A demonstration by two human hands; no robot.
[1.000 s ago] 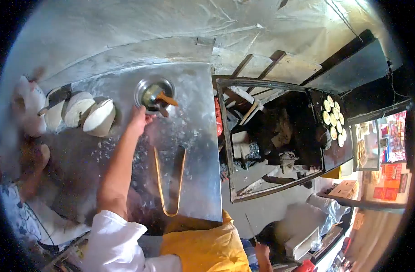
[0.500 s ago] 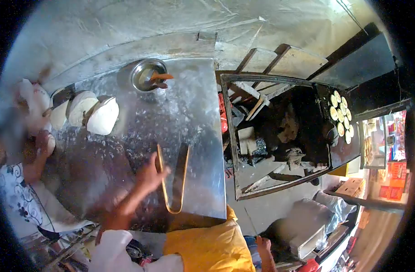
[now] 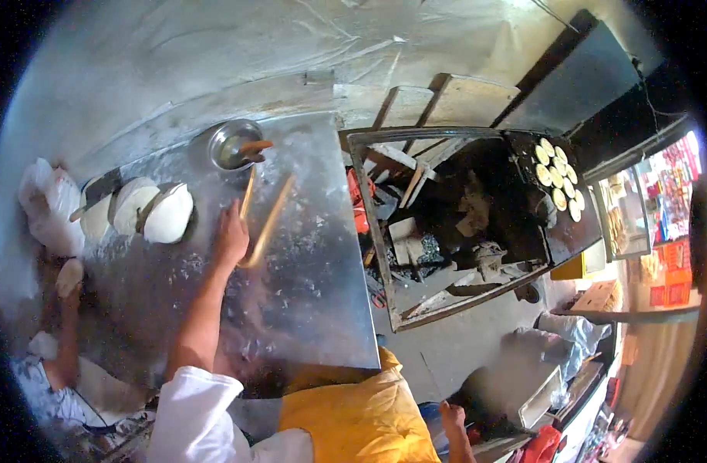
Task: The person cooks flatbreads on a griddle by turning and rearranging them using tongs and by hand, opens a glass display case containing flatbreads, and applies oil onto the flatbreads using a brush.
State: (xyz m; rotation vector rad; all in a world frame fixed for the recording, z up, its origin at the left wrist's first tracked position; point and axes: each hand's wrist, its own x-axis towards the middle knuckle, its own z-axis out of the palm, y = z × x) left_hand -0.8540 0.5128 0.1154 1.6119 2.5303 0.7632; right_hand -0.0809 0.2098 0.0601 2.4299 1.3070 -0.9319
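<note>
My left hand point(image 3: 232, 235) is closed round one arm of the wooden tongs point(image 3: 270, 228), whose bend lies toward me and whose tips point to the metal bowl point(image 3: 230, 145). The bowl stands near the table's far edge with brown-handled utensils in it. Low on the right, my right hand point(image 3: 451, 414) is closed on a thin rod point(image 3: 427, 366), beside the yellow apron point(image 3: 353, 417).
White dough pieces point(image 3: 168, 214) lie on the metal table point(image 3: 315, 309) at left. Beyond them are a plastic bag point(image 3: 52, 204) and a co-worker's hand point(image 3: 69, 279) with dough. A framed oven opening point(image 3: 361, 224) and a griddle point(image 3: 573, 231) with several round flatbreads point(image 3: 556, 176) are at right.
My left hand has gone from the bowl to the tongs and taken hold of them. The tongs have moved away from me toward the bowl. My right hand stays low at the right.
</note>
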